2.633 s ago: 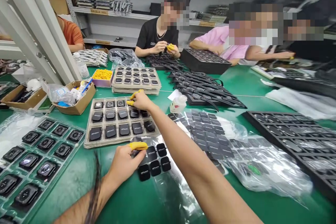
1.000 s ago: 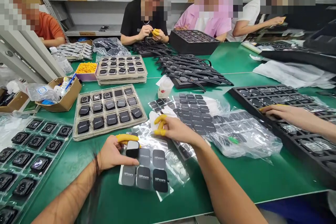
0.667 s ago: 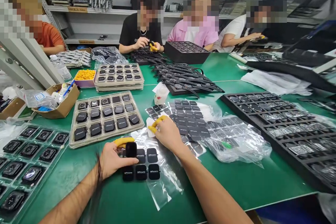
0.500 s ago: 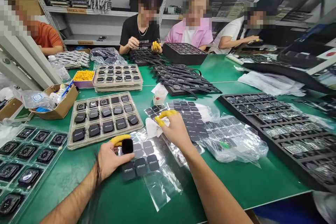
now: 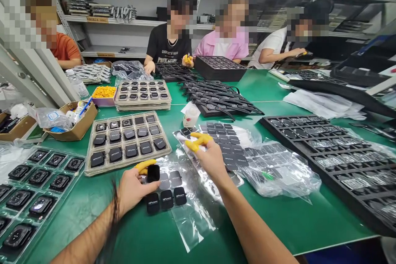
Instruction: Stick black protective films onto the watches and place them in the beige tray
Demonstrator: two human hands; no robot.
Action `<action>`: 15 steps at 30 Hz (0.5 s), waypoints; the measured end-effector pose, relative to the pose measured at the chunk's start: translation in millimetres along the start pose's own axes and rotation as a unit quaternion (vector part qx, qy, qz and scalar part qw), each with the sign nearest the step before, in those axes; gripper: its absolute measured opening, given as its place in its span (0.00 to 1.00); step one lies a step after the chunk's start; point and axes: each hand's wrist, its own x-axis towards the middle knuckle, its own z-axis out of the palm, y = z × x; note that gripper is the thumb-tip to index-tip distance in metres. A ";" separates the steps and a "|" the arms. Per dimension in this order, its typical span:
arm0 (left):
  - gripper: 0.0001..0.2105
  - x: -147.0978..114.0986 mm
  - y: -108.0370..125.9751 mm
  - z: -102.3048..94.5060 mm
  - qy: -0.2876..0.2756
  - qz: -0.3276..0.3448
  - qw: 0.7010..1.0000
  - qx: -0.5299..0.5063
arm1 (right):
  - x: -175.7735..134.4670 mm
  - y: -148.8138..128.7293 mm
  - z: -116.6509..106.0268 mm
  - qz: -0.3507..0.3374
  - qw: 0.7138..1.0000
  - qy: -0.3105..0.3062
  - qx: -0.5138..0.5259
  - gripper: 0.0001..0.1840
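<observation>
In my left hand (image 5: 136, 189), a square black watch body (image 5: 153, 173) is pinched between the thumb and yellow-covered fingers, its dark glass face up. It is held over the left part of a clear sheet of grey square screen films (image 5: 167, 199) printed with "HiFuture". My right hand (image 5: 206, 152), also with yellow finger covers, is closed on a white wipe (image 5: 181, 137), mostly hidden by the fingers. That hand is above a second film sheet (image 5: 230, 148), to the right of the watch body and apart from it.
A tray of film-covered watch bodies (image 5: 88, 161) lies behind my left hand, and another tray (image 5: 46, 206) at left. A small white cup (image 5: 189, 119), a plastic bag (image 5: 278, 169) and a black foam tray (image 5: 312, 148) are further right. Several co-workers sit across the green table (image 5: 266, 227).
The white wipe hung below my right hand and now is mostly gathered under its fingers. My left hand still holds the watch body. The view has shifted slightly; a co-worker's hand across the table has lowered.
</observation>
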 end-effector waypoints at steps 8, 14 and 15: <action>0.19 0.6 -8.4 0.5 -0.040 0.063 0.992 0.100 | -45.4 -21.8 53.0 -0.347 0.925 -0.156 -0.001 0.06; 0.11 1.9 -9.6 0.9 -0.035 0.053 0.989 0.136 | -45.9 -18.8 51.4 -0.346 0.921 -0.172 -0.040 0.17; 0.15 2.2 -9.3 1.0 -0.034 0.048 0.990 0.128 | -44.9 -17.9 48.9 -0.343 0.923 -0.169 -0.047 0.17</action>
